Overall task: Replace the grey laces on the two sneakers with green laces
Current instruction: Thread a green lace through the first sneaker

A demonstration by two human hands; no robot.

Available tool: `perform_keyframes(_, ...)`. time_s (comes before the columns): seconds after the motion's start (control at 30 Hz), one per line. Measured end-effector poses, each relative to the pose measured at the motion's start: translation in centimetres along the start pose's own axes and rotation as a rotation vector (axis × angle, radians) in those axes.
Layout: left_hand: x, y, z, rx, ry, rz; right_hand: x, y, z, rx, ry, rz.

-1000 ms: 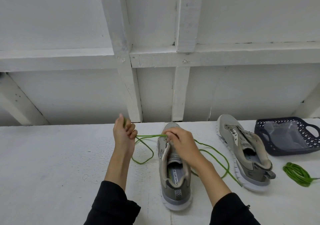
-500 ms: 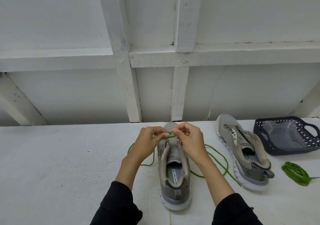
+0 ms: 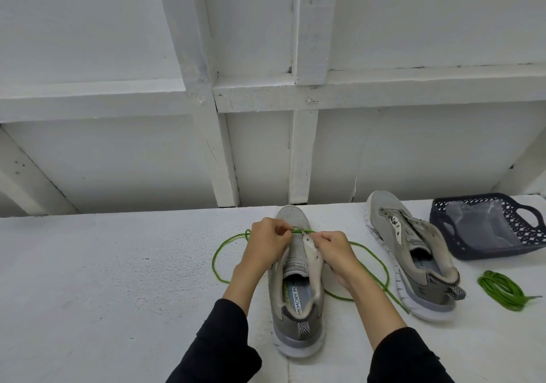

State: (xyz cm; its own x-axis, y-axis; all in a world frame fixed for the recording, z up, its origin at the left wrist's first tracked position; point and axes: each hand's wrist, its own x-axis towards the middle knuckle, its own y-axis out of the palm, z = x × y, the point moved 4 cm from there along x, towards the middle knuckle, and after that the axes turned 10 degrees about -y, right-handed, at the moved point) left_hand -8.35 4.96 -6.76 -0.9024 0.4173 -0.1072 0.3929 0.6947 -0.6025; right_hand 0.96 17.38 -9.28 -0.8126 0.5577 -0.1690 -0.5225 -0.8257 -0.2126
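At the frame centre, the left hand (image 3: 266, 245) and the right hand (image 3: 334, 249) each pinch the green lace (image 3: 220, 249) over the near sneaker (image 3: 297, 303). The second sneaker (image 3: 413, 252) lies at right

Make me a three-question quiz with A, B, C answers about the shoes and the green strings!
1. Where is the coiled green lace?
A. in the basket
B. on the table, right of the second sneaker
C. inside a shoe

2. How many sneakers are on the table?
A. one
B. two
C. three

3. What are the hands doing?
A. resting flat
B. pinching a green lace at the front eyelets
C. lifting the basket

Answers: 1 B, it lies below the dark basket. 2 B, a pair shows. 3 B, left hand and right hand hold the threaded lace over the near sneaker.
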Motion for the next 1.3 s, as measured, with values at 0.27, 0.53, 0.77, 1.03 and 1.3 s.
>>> perform_keyframes(0.27,-0.4,1.7,0.1,0.034,0.014,-0.048,-0.4,-0.2,-0.5,0.279,0.05,0.046)
perform_keyframes(0.53,-0.6,2.5,0.0,0.052,0.072,-0.064,-0.3,-0.2,-0.8,0.379,0.076,0.046)
perform_keyframes(0.77,-0.4,3.0,0.2,-0.002,0.069,-0.015,0.9,0.2,-1.2,0.381,0.054,0.006)
perform_keyframes(1.03,-0.6,2.6,1.4,-0.103,-0.036,-0.065,0.9,-1.5,4.7,0.296,-0.329,-0.218)
perform_keyframes(1.3,-1.9,0.3,3.2,-0.343,-0.227,-0.282,0.7,-2.4,4.8,-0.462,-0.407,-0.049)
